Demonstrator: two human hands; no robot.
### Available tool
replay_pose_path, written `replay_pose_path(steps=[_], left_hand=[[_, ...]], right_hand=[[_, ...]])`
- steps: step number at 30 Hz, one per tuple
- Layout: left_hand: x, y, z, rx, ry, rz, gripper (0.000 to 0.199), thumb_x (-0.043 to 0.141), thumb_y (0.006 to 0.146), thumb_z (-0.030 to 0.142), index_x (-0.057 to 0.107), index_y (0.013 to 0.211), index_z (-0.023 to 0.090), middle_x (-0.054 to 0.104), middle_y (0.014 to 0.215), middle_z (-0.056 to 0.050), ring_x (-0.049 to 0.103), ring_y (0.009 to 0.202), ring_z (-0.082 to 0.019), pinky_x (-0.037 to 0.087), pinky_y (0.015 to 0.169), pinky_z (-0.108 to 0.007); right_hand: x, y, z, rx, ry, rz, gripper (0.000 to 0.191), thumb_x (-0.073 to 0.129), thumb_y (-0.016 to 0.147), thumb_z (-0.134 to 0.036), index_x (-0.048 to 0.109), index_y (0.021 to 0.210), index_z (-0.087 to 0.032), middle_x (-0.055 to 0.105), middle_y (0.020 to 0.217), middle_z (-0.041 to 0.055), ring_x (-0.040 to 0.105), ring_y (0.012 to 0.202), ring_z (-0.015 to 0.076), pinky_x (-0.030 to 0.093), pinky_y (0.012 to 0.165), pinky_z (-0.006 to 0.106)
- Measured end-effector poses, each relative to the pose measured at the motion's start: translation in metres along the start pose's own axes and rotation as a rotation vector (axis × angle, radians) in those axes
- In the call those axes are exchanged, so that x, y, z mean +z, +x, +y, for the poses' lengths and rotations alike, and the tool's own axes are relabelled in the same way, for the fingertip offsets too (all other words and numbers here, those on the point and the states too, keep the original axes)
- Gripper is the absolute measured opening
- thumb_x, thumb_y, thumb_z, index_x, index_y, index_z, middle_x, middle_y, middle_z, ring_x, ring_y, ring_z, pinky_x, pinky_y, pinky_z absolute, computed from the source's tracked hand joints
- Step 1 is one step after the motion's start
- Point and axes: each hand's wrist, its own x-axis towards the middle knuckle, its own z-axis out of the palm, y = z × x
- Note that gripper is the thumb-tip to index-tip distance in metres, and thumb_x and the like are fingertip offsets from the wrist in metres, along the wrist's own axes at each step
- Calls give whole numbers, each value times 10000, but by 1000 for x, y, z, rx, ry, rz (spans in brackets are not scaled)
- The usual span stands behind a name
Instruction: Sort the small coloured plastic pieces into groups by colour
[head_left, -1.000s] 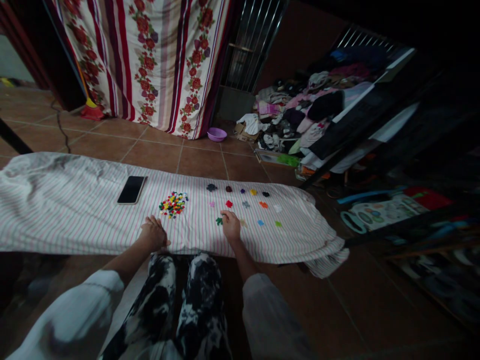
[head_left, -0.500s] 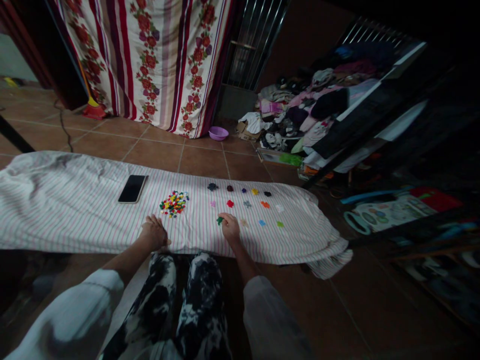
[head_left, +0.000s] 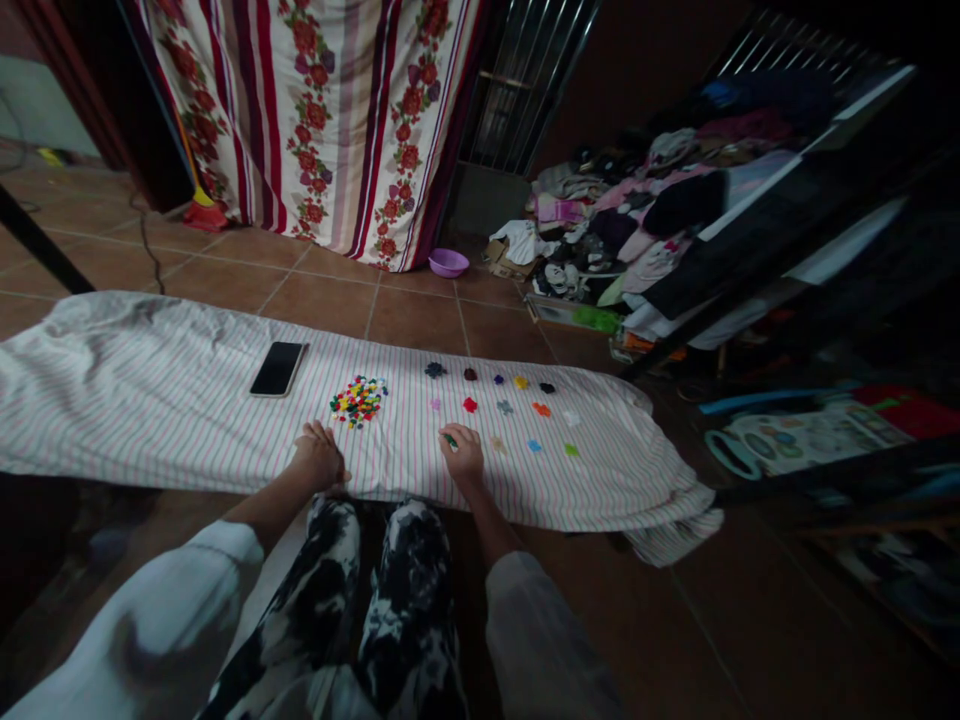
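My right hand (head_left: 462, 454) rests low over the striped cloth, its fingers curled around small green pieces (head_left: 450, 440) that show between thumb and fingers. How many pieces are in its grasp is hidden. Near the cloth's front edge lies my left hand (head_left: 319, 456), palm down with fingers stretched out and nothing visible in it. Just beyond it is a mixed heap of small coloured pieces (head_left: 359, 402). To the right, little groups sorted by colour form rows, among them red pieces (head_left: 469, 405), grey pieces (head_left: 505, 407), beige pieces (head_left: 498, 444) and blue pieces (head_left: 534, 446).
A phone (head_left: 277, 369) lies on the striped cloth (head_left: 172, 400) left of the heap. Beyond, on the tiled floor, stand a purple basin (head_left: 448, 263) and a red broom (head_left: 205, 214). A large pile of clothes (head_left: 600, 220) is at the back right.
My right hand has shifted slightly left over the green pieces, and its fingers now surround them. My left hand stays in place. The view has shifted slightly.
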Motion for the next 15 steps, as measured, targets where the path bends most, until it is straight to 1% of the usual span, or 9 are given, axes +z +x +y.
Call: replay_pose_path(steps=[4, 8, 11, 15], left_hand=[[-1, -1, 0, -6, -4, -1, 884, 486, 869, 563, 297, 1436, -88, 249, 1467, -419, 297, 1373, -538, 418, 963, -537], [-1, -1, 0, 0, -12, 6, 885, 499, 863, 557, 301, 1432, -91, 254, 1461, -426, 298, 1374, -535, 422, 962, -540], [-1, 0, 0, -1, -7, 9, 872, 505, 861, 547, 308, 1435, -80, 256, 1462, -420, 291, 1380, -533, 421, 959, -558], [-3, -2, 1, -8, 6, -3, 871, 496, 869, 548, 305, 1433, -88, 246, 1461, -422, 299, 1378, -528, 428, 953, -539]], right_hand=[[0, -2, -2, -16, -10, 11, 191, 545, 865, -218, 735, 878, -217, 699, 1019, 66, 577, 990, 202, 438, 936, 347], [0, -2, -3, -71, -10, 35, 212, 542, 866, -218, 740, 941, -209, 697, 1002, 67, 564, 986, 208, 440, 927, 345], [1, -2, -1, -106, -19, 55, 215, 552, 868, -221, 739, 973, -203, 699, 1028, 68, 556, 996, 212, 439, 936, 347], [2, -3, 0, -121, -45, 47, 201, 560, 875, -222, 737, 966, -200, 704, 1008, 67, 552, 1000, 216, 438, 937, 350]])
